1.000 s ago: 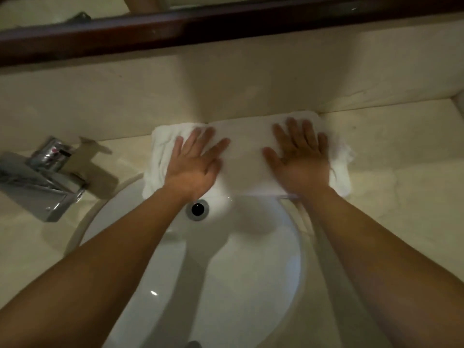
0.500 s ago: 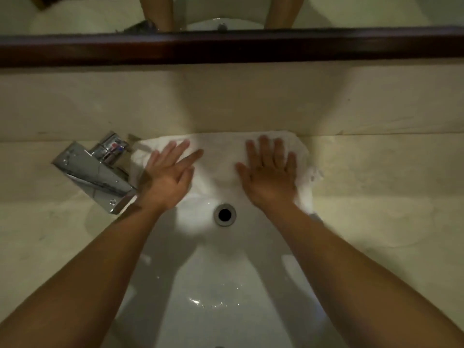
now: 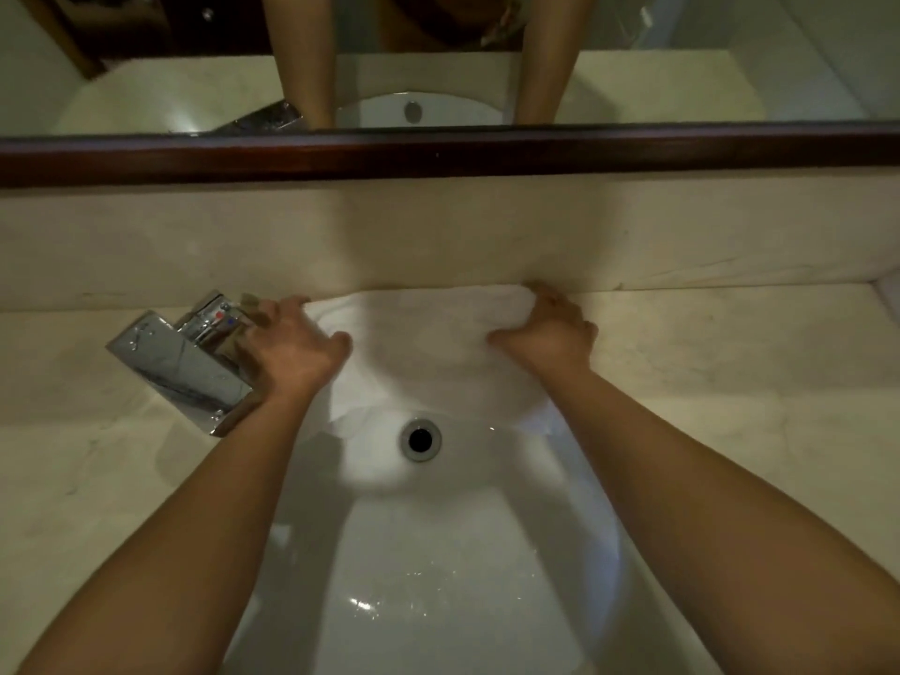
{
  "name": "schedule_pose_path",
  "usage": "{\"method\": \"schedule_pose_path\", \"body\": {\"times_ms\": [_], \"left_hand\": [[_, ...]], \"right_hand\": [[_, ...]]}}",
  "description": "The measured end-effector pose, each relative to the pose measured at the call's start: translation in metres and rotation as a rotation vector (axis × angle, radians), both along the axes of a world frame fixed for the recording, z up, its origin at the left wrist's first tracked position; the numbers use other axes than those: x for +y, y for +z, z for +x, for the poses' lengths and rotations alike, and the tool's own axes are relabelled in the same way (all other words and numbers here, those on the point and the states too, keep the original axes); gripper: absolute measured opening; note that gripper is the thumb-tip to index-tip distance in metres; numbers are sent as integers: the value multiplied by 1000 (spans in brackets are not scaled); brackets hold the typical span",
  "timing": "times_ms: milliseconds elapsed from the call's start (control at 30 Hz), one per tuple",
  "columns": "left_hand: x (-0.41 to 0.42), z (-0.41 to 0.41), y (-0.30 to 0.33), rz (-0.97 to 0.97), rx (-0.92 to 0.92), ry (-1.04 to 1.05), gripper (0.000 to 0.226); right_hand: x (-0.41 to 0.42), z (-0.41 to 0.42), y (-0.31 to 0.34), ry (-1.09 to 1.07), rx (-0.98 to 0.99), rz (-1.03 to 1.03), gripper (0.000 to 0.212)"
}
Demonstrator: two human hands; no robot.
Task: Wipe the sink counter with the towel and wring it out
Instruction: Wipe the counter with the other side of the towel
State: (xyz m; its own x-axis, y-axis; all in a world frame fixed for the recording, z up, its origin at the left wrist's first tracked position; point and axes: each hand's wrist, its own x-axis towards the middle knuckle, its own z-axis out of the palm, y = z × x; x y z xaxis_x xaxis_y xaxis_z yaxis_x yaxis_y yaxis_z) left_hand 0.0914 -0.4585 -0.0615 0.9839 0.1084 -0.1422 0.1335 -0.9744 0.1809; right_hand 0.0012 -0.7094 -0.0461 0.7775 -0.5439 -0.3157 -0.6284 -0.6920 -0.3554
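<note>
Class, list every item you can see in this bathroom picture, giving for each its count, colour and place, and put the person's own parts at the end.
towel: one, white, on the counter strip behind the basin, front edge hanging into the basin
sink basin: one, white, set in the counter, centre
overflow hole: one, dark with a metal ring, on the basin's back wall below the towel
faucet: one, chrome, with red and blue marks, left of the basin
counter: one, cream stone, around the basin
backsplash: one, cream stone, behind the counter
mirror: one, dark wooden frame, above the backsplash
left hand: one, gripping the towel's left end, beside the faucet
right hand: one, gripping the towel's right end
</note>
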Motion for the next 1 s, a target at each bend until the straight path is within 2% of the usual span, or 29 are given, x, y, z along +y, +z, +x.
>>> {"method": "schedule_pose_path", "body": {"times_ms": [100,200,300,400,433,500,600,667,733,800,867,933,1000], "left_hand": [[5,-5,-7,85,-78,-63,59],[11,-12,-12,-16,-161,-156,48],[-1,-30,7,-169,-123,-163,31],[-25,-50,38,-234,-77,-235,30],[-34,-55,51,-272,-67,-271,30],[-55,-61,80,-370,-83,-349,32],[-95,-62,130,-468,-204,-490,37],[-127,-61,159,-439,-342,-612,41],[-154,-64,174,-332,-489,-683,40],[-171,-71,167,-253,-525,-735,41],[-179,-86,140,-249,-433,-801,46],[-182,-109,103,-182,-226,-865,49],[-184,-137,71,-32,-21,-927,51]], "right_hand": [[-6,1,5,-11,-36,133,63],[-18,-12,14,-30,-161,287,61],[-37,-35,28,-71,-222,434,53],[-65,-65,49,-165,-359,536,57],[-78,-75,59,-163,-397,544,57],[-106,-91,87,-128,-447,531,44],[-150,-103,134,-114,-555,462,37],[-181,-107,158,-124,-655,443,40],[-208,-112,171,-104,-715,387,46],[-232,-123,167,-62,-672,269,51],[-254,-141,146,3,-499,67,53],[-268,-167,111,110,-279,-36,52],[-275,-192,73,136,-103,-47,50]]}}
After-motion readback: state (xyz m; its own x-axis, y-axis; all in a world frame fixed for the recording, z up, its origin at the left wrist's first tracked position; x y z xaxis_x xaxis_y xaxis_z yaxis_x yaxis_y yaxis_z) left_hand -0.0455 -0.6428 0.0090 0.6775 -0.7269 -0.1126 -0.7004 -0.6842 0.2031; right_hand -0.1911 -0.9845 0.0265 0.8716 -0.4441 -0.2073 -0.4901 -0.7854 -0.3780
